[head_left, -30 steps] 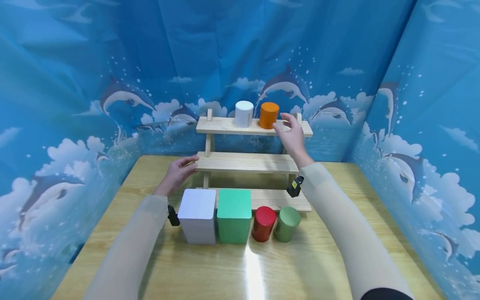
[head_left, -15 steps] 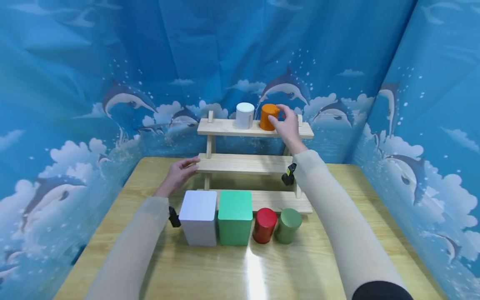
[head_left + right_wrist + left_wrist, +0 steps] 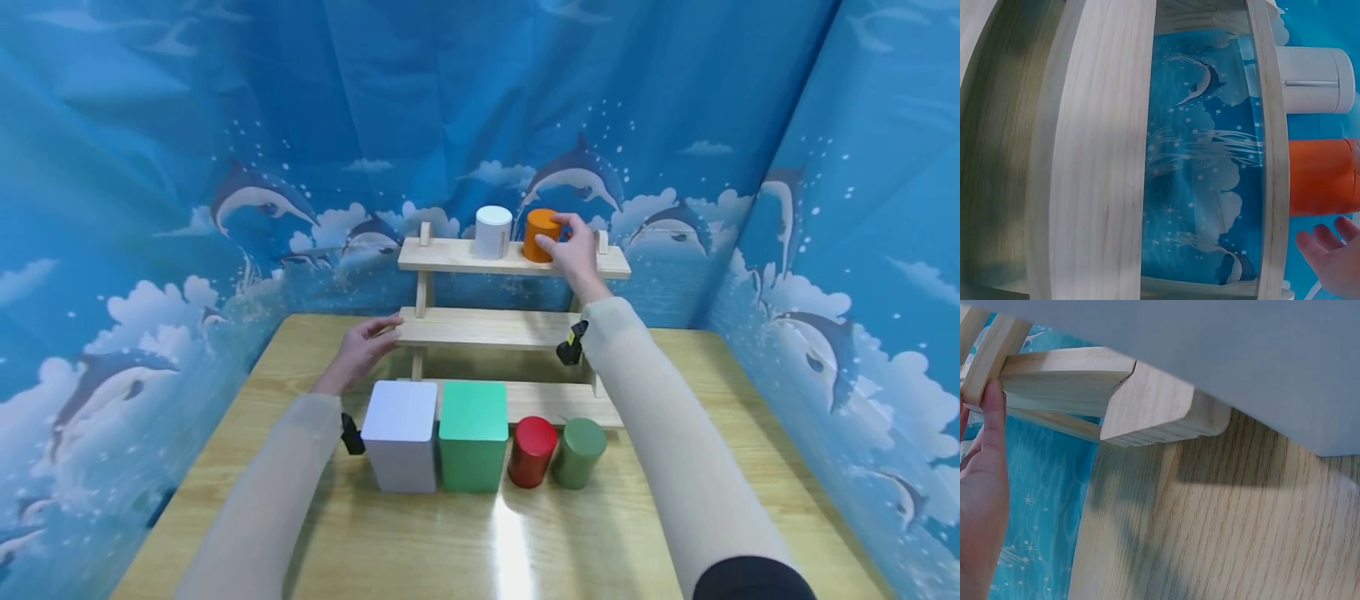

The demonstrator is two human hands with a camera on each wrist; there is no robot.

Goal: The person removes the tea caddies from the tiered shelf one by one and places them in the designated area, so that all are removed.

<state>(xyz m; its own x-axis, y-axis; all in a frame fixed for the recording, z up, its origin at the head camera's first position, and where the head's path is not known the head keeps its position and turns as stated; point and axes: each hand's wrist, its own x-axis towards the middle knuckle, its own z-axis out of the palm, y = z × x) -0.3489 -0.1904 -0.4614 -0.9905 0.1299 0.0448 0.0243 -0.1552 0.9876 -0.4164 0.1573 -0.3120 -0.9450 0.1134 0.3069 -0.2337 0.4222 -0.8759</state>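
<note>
Grip, right hand: thumb and a finger pinch the orange cylinder from its right side; in the right wrist view other fingertips stand just apart from it; firmness of hold cannot be told. Orange cylinder stands upright on the top shelf, near the front edge, right of the white cylinder, with a narrow gap between the 2. Left hand pinches the left end of the middle shelf, probably to steady the 3-tier stand.

Hazards, as judged: a 2-point pinch on a curved side may let the cylinder turn or slip; a pull toward the front edge could tip it off; a push leftward could strike the white cylinder; a knock at the top shelf could rock the stand, should the left hand slacken. Below, the red cylinder and dark green cylinder stand beside the green box and pale box; a dropped cylinder or a lowered right sleeve could topple them.
</note>
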